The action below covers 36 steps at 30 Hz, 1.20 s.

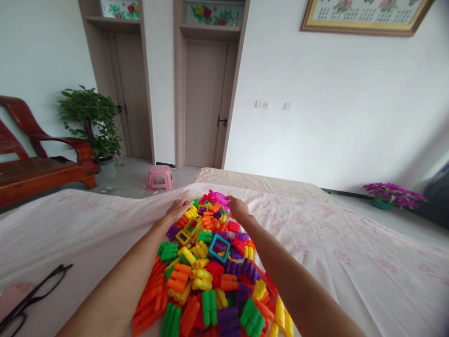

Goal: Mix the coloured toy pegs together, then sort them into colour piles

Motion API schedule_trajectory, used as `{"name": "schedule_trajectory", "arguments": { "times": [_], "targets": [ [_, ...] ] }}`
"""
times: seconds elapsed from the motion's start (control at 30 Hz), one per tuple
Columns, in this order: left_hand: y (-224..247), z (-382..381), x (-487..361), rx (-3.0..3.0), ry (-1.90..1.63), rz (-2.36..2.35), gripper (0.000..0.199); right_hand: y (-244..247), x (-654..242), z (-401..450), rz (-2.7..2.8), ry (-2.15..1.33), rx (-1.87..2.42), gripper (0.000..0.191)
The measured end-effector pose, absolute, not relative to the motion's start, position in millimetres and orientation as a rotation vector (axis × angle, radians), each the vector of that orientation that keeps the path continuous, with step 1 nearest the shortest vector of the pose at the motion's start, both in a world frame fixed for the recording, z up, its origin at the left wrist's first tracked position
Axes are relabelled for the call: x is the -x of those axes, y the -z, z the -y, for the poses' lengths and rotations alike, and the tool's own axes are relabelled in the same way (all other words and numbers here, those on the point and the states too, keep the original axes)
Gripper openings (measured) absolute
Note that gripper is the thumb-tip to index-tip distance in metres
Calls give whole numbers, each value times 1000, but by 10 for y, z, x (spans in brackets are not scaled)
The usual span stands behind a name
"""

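A long heap of plastic building blocks (201,276) in red, orange, yellow, green and purple lies between my forearms. At its far left edge, my left hand (178,209) rests against yellow and green blocks, fingers stretched forward and holding nothing I can see. Across from it, my right hand (238,209) is closed at the edge of a flat, rounded magenta plastic piece (220,198); its fingertips are partly hidden. On top of the heap lie a blue square frame (219,248) and yellow square frames (188,231).
The heap lies on a pale flowered cloth (315,238). Black-framed glasses (33,299) are at the lower left. Beyond the cloth's edge stand a pink stool (160,178), a wooden chair (45,168), a leafy plant (89,117) and purple flowers (393,194).
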<state>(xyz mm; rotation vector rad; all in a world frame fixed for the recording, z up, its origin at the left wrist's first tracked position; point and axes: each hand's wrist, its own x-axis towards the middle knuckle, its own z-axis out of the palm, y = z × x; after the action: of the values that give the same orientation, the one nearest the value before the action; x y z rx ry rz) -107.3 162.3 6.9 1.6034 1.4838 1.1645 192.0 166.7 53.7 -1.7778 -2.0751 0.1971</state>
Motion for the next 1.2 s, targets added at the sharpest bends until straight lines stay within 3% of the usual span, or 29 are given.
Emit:
{"name": "schedule_trajectory", "arguments": {
  "times": [0.1, 0.23, 0.6, 0.8, 1.0, 1.2],
  "targets": [
    [-47, -1696, 994, -1610, -1111, -1525, 48, -471, -1875, -1659, 2110, -269, 1697, 38],
    [-130, -1660, 844, -1683, -1083, -1401, 43, -517, -1935, -1547, 2135, -369, 1584, 35],
    [-650, -751, 630, -1726, -1015, -1059, 52, -807, -2267, -631, 2127, -556, 1220, 25],
    [-954, -306, 882, -1702, -1015, -1049, 58, -965, -2697, -301, 1595, -909, 1297, 34],
    [-580, 157, 1376, -1705, -1059, -1424, 69, -697, -3559, 236, 1073, -917, 1536, 44],
    [-62, 810, 1492, -1969, -1004, -1486, 85, -321, -3760, 796, 1032, -959, 1609, 42]
  ]
}}
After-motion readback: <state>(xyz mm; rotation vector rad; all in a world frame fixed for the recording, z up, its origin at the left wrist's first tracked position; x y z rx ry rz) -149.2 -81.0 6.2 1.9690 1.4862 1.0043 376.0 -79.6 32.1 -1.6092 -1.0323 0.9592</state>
